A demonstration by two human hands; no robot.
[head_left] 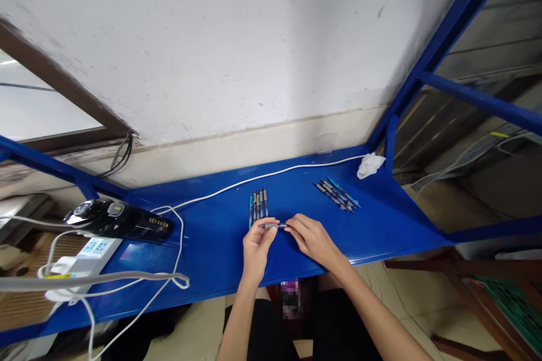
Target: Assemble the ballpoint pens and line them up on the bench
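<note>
A grey and dark pen [273,225] lies level between my two hands, above the front part of the blue table. My left hand [257,241] pinches its left part between thumb and fingers. At the pen's right end the fingertips of my right hand [308,237] are closed on it. Just behind my left hand stands a row of several pens [260,203], grey ones with a blue one at the left; their lower ends are partly hidden by the hand. Farther right lies a second, slanted group of pens [336,194], with a blue one at its right side.
A blue table [212,242] runs along the wall. A black bottle [122,220] lies at the left by a white power strip [91,259] and tangled white cables [180,254]. Crumpled white tissue [370,165] sits at the back right, near a blue frame post [390,144].
</note>
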